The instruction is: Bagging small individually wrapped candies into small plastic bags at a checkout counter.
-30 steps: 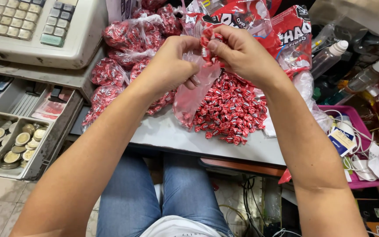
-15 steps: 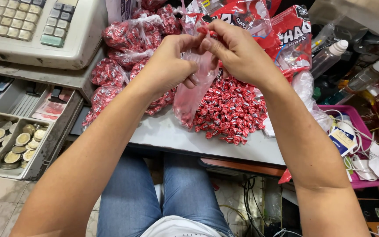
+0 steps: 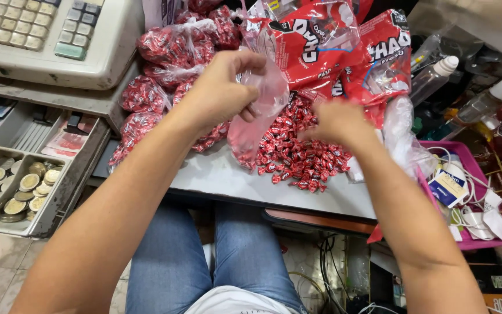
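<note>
My left hand grips the top of a small clear plastic bag partly filled with red wrapped candies; the bag hangs over the counter. My right hand is down on the loose pile of red wrapped candies on the grey counter, fingers curled into the pile; whether it holds candies is hidden. Several filled, tied bags of candies lie to the left of the pile. Large red candy packages lie behind it.
A cash register sits at the upper left with its open drawer of coins below. A pink tray with cables and tags is at the right, bottles behind it. My legs in jeans are under the counter.
My right hand has let go of the bag's top and dropped to the candy pile. The left hand still holds the bag, which now hangs open.
</note>
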